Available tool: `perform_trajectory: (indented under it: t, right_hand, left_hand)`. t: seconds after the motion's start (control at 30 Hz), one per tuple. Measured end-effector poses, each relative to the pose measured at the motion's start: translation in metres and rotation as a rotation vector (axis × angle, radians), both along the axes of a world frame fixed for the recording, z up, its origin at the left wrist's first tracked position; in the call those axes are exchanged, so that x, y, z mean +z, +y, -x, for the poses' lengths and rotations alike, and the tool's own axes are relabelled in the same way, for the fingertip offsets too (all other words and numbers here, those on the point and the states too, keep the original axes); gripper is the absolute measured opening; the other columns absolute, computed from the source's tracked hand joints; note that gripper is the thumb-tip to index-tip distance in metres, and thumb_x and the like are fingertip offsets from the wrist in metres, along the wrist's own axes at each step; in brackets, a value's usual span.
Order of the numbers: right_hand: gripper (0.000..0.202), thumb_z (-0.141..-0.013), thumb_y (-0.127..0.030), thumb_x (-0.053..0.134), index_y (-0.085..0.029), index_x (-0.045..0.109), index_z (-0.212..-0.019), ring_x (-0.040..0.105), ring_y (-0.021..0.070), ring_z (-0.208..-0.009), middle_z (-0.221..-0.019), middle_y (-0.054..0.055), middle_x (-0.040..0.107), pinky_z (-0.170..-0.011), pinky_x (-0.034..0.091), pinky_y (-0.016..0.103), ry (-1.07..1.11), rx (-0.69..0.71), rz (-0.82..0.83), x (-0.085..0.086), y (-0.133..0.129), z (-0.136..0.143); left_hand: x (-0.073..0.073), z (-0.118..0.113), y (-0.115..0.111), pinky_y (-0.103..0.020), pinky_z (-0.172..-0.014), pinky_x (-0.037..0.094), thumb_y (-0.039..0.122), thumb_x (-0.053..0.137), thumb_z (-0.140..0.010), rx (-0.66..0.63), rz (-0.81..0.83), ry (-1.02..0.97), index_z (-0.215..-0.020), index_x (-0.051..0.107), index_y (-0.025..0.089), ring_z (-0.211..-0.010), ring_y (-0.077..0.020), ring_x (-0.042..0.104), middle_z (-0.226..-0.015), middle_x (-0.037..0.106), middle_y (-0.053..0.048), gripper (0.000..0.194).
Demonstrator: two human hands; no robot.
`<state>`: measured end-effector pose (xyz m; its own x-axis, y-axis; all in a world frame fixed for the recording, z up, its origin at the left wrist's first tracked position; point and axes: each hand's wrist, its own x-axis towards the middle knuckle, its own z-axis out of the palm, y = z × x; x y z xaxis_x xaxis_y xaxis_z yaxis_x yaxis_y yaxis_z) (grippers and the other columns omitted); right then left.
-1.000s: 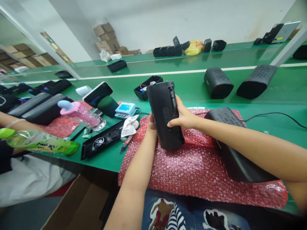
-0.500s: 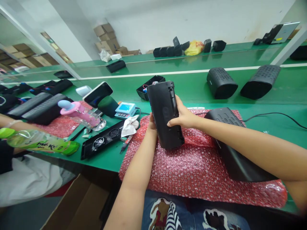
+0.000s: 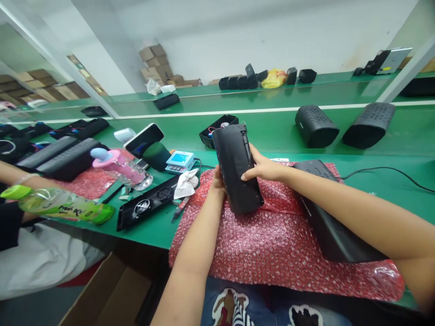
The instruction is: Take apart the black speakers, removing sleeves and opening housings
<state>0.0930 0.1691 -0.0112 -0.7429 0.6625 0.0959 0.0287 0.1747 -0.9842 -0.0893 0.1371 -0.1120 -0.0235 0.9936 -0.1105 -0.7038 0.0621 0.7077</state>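
A black speaker housing (image 3: 236, 181) is held up, tilted, over red bubble wrap (image 3: 272, 253). On its left edge is my left hand (image 3: 218, 182), closed round the side with the fingers partly hidden behind. My right hand (image 3: 263, 166) grips the right edge, its thumb lying on the flat face. Under my right forearm a larger black speaker (image 3: 340, 226) rests on the wrap. Just behind the held housing stands an open black casing (image 3: 217, 129) with wires inside.
To the left lie a black panel (image 3: 146, 203), a white cloth (image 3: 186, 183), a blue-screened device (image 3: 180, 160), a phone (image 3: 146, 138), a pink-topped bottle (image 3: 124, 167) and a green bottle (image 3: 64, 206). Two speakers (image 3: 316, 127) (image 3: 369, 124) stand back right. Another person's arm (image 3: 30, 176) shows at left.
The whole view has shifted slightly, so things appear a little lower. Both hands keep their hold on the black housing, which looks nearly unchanged in tilt.
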Motion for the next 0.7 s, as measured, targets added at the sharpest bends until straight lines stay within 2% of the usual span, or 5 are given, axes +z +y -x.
perform_trajectory:
  t: [0.13,0.23,0.4,0.53,0.7]
  right_hand:
    - [0.081,-0.058,-0.028,0.071,-0.024,0.04,-0.133,0.057,0.0285,-0.112,-0.119,0.007,0.06,-0.094,0.049,0.048,-0.084,-0.102,0.257,0.001,0.008,-0.005]
    - [0.06,-0.06,-0.026,0.071,-0.025,0.052,-0.117,0.062,0.0252,-0.1,-0.106,0.004,0.065,-0.082,0.051,0.041,-0.065,-0.197,0.352,-0.002,0.014,-0.003]
    - [0.056,-0.061,-0.022,0.072,-0.022,0.054,-0.113,0.062,0.018,-0.078,-0.088,0.001,0.065,-0.071,0.049,0.032,-0.013,-0.221,0.348,-0.006,0.015,0.001]
    - [0.059,-0.058,-0.02,0.074,-0.021,0.055,-0.113,0.06,0.0165,-0.076,-0.083,-0.001,0.064,-0.068,0.046,0.029,0.013,-0.233,0.352,-0.006,0.011,0.001]
    - [0.054,-0.056,-0.027,0.07,-0.024,0.054,-0.108,0.056,0.0144,-0.067,-0.08,-0.002,0.063,-0.057,0.04,0.025,0.006,-0.318,0.422,-0.007,0.011,0.005]
  left_hand:
    - [-0.002,0.003,0.005,-0.045,-0.095,0.055,0.06,0.056,-0.086,-0.014,0.03,-0.008,-0.126,0.062,0.018,-0.11,-0.0305,0.067,-0.099,0.077,-0.007,0.058]
    - [-0.005,0.004,0.009,-0.047,-0.097,0.054,0.059,0.06,-0.083,-0.028,0.048,-0.011,-0.128,0.06,0.016,-0.107,-0.032,0.069,-0.093,0.078,-0.008,0.062]
    - [-0.006,0.004,0.011,-0.046,-0.098,0.054,0.057,0.061,-0.084,-0.028,0.043,-0.028,-0.126,0.061,0.016,-0.101,-0.0303,0.072,-0.093,0.078,-0.007,0.059]
    - [-0.003,0.002,0.009,-0.046,-0.098,0.054,0.056,0.06,-0.085,-0.044,0.035,-0.028,-0.125,0.061,0.014,-0.102,-0.0309,0.072,-0.094,0.078,-0.008,0.059]
    - [0.003,0.0,0.008,-0.045,-0.097,0.055,0.053,0.061,-0.084,-0.05,0.028,0.002,-0.129,0.058,0.015,-0.101,-0.0306,0.072,-0.093,0.078,-0.008,0.059]
